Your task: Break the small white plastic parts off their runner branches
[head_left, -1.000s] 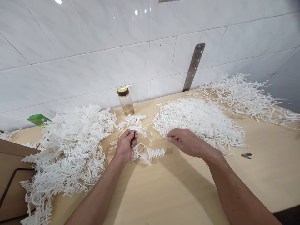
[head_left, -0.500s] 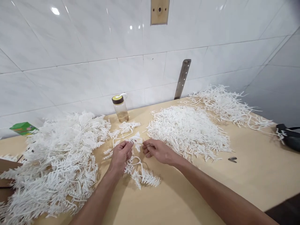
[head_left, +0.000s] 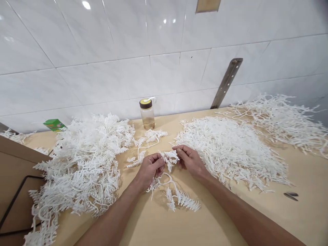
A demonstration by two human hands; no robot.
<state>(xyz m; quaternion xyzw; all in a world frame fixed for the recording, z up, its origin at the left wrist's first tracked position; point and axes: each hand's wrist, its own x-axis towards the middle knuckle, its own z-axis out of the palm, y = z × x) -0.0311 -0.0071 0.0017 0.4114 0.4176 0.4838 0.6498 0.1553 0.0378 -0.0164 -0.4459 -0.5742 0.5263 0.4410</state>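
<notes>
One white sprig (head_left: 171,156), which we pinch in our left hand (head_left: 153,166); right hand (head_left: 190,160), grip narrow, at its tip (hold unclear); hard tugging might snap it.

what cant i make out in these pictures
All in the head view:
Held part of the white, branched, plastic-looking sprig: hidden inside the left hand.
Whether the right hand grips that sprig: too small to tell.
Part of the green cardboard carton: behind the bushy white heap.
Top of the tan flat wall plate: cut off by the top edge.
Small dark metal-looking object: too small to identify.
</notes>
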